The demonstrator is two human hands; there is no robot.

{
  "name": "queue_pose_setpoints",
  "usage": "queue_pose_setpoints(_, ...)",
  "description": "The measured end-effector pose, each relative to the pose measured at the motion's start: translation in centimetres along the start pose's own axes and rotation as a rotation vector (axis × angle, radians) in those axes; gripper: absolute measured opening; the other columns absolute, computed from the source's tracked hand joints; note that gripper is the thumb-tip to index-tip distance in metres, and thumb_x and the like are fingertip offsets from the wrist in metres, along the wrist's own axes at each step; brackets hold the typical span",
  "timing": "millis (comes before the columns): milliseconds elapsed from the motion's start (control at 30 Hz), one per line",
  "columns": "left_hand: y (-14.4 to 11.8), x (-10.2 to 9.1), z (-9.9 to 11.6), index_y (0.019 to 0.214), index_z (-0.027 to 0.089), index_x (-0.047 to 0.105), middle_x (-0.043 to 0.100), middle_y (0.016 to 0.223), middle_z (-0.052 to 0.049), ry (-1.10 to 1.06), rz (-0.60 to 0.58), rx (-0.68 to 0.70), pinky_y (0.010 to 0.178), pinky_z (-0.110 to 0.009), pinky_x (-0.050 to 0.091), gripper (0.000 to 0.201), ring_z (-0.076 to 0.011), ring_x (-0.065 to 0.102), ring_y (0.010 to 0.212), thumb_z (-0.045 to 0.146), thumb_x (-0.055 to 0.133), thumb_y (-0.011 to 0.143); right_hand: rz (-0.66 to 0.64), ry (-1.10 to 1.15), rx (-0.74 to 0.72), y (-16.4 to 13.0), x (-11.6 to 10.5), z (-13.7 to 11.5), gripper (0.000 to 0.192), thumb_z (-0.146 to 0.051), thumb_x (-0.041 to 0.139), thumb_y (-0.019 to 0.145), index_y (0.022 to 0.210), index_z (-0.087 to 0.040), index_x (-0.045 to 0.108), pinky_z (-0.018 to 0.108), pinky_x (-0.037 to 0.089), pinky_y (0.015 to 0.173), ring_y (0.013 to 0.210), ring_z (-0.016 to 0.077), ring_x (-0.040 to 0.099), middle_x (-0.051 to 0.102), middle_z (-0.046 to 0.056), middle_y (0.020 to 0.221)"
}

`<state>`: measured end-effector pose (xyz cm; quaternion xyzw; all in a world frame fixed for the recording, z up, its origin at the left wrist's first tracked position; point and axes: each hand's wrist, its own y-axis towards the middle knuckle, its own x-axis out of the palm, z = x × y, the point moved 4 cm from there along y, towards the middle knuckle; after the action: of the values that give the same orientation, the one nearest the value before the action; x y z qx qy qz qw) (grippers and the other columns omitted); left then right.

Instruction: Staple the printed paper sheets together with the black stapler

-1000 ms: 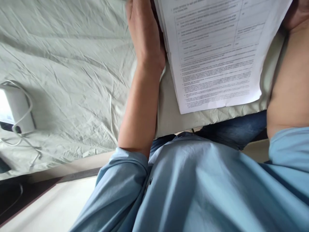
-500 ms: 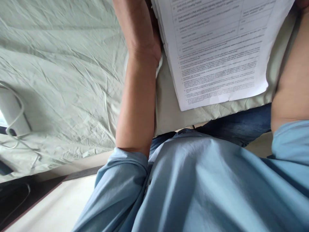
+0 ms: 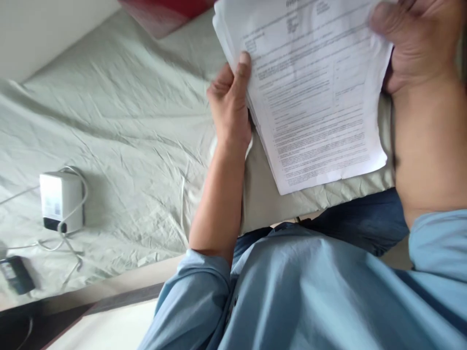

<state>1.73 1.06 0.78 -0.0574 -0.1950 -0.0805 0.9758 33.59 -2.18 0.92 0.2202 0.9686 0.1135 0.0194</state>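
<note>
We note our left hand (image 3: 229,104) gripping the left edge of a stack of printed papers (image 3: 310,97), thumb pressed on the top sheet. Our right hand (image 3: 416,39) clamps the stack's upper right corner. The papers rest tilted above a pale green bed sheet (image 3: 120,126). Well to the left lies a white adapter (image 3: 60,201) with its cable (image 3: 78,184), and a red item (image 3: 164,12) sits beyond.

Soft even daylight, faint shadows in the sheet's (image 3: 120,121) creases, motion blur, edges stretched
</note>
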Motion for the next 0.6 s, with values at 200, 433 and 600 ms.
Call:
queue_pose_setpoints(200,0.8,-1.3,-1.9,0.103,0.025,0.075,0.081,0.103,-0.005,0.055,0.061,-0.046,0.111,-0.043,0.068,0.070,-0.0314,0.076,0.140,0.095,0.064,0.101,0.073,-0.018,-0.129,-0.4,-0.2,0.1,0.070,-0.084,0.110,0.046,0.080,-0.035,0.074,0.051,0.059,0.089,0.085,0.0272,0.068,0.076,0.002,0.085)
queue_pose_setpoints(433,0.8,-1.9,-2.1,0.104,0.024,0.078,0.085,0.111,-0.007,0.024,0.061,-0.014,0.111,-0.042,0.069,0.064,-0.0309,0.082,0.132,0.087,0.074,0.099,0.170,-0.174,-0.078,-1.0,-1.2,-0.4,0.054,-0.088,0.102,0.057,0.080,-0.047,0.075,0.060,0.062,0.097,0.092,0.0346,0.071,0.084,0.000,0.092)
queue_pose_setpoints(600,0.4,-1.3,-1.7,0.101,0.024,0.077,0.086,0.108,-0.007,0.032,0.096,-0.046,0.112,-0.045,0.070,0.061,-0.0322,0.082,0.133,0.084,0.073,0.102,0.132,-0.163,-0.043,-1.1,-1.2,0.1,0.049,-0.083,0.102,0.063,0.083,-0.047,0.076,0.062,0.060,0.095,0.095,0.0354,0.072,0.085,0.000,0.093)
